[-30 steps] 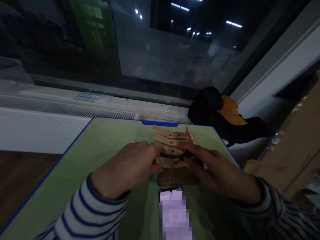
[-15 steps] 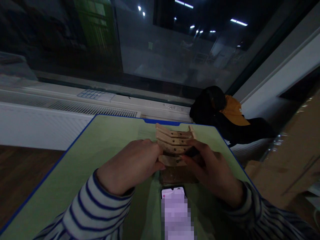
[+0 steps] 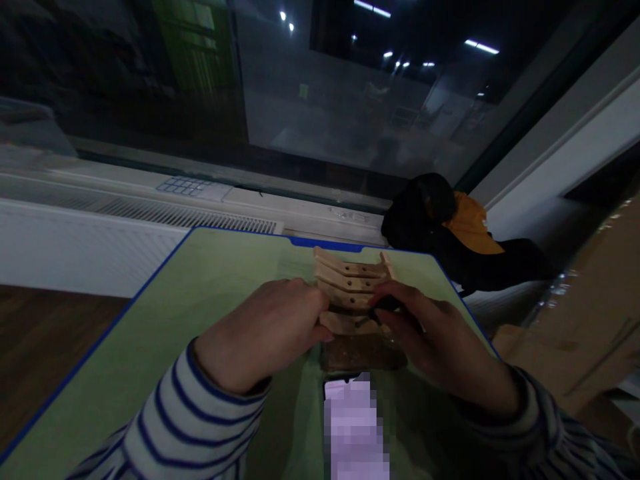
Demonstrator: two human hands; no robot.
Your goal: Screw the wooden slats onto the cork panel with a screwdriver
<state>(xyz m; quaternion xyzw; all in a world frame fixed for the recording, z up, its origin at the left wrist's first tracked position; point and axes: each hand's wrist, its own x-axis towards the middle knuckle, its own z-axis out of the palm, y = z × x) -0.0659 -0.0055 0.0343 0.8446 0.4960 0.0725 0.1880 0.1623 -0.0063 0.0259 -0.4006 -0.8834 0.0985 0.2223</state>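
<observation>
A stack of pale curved wooden slats (image 3: 349, 283) with small holes stands on a dark brown base block (image 3: 361, 353) on the green table mat (image 3: 165, 320). My left hand (image 3: 263, 333) is curled against the left side of the slats, fingers closed on the lower pieces. My right hand (image 3: 435, 337) grips the right side, with its fingers pinched on a small dark object (image 3: 383, 305) at the slats. Both sleeves are striped.
A phone (image 3: 350, 420) with a lit screen lies just in front of the block. A black bag with an orange cap (image 3: 450, 227) sits at the right by the window sill. Cardboard boxes (image 3: 585, 313) stand to the right. A radiator grille (image 3: 150, 217) runs behind the table.
The view has shifted slightly. Both hands stay on the slat stack; the right hand has moved a little toward me and to the right.
</observation>
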